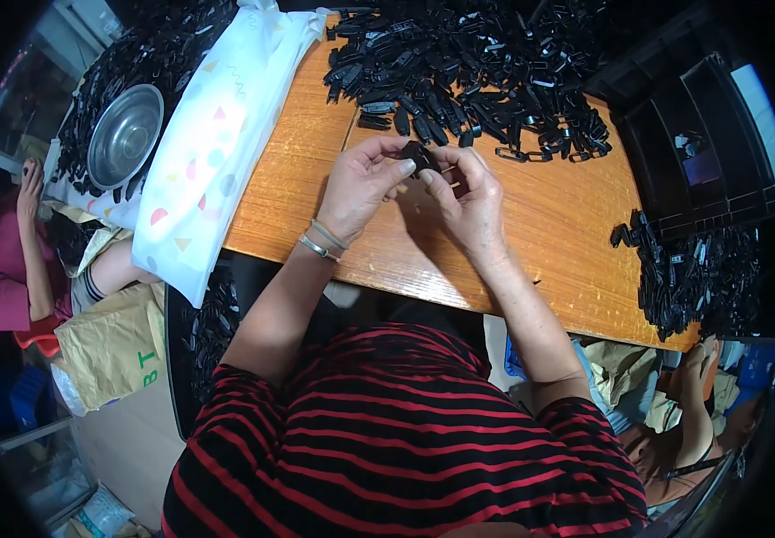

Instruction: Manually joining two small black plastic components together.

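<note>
A small black plastic part [418, 156] is held between my two hands above the wooden table [316, 179]. My left hand [368, 179] pinches its left side with thumb and fingers, and bracelets circle that wrist. On the other side my right hand [470, 190] grips the part with thumb and forefinger. Fingers cover much of it, so its exact kind cannot be made out. Just beyond my hands spreads a big heap of similar black plastic pieces [459, 72], some long and flat, some like open frames.
A second heap of black pieces [701, 278] lies at the right table edge, below a black bin [710, 143]. On the left are a patterned plastic cover [199, 161], a metal bowl [126, 136] and a brown paper sack [114, 345]. Other people sit at both sides.
</note>
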A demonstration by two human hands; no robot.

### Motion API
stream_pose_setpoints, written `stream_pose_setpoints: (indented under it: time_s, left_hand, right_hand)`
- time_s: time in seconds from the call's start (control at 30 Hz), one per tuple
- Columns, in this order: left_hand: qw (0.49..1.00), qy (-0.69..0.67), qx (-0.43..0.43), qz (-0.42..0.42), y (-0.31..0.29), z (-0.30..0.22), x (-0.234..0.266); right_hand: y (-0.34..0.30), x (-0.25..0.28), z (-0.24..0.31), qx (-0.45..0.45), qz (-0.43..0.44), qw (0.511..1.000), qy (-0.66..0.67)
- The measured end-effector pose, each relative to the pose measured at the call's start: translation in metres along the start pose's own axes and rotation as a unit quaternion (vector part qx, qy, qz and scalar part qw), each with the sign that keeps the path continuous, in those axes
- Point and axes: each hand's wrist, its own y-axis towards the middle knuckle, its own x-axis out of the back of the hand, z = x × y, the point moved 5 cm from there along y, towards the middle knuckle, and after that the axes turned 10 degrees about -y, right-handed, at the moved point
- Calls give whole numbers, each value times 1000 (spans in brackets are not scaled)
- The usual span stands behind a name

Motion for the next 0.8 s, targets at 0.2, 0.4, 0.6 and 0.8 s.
stream_pose_setpoints:
  time_s: [0.2,0.4,0.6,0.8]
  left_hand:
    - [1000,4,-15,-11,-6,5,-1]
    - [996,51,-73,-7,-23,9,-15]
    - [992,32,-120,28,-28,7,-19]
    - [998,32,-40,27,-25,10,-20]
  right_hand:
    - [-5,-1,0,42,-15,998,-47]
    - [-22,-9,10,72,-43,994,-64]
    - [-40,-24,13,22,22,999,-30]
    - [-40,-29,4,-50,62,995,60]
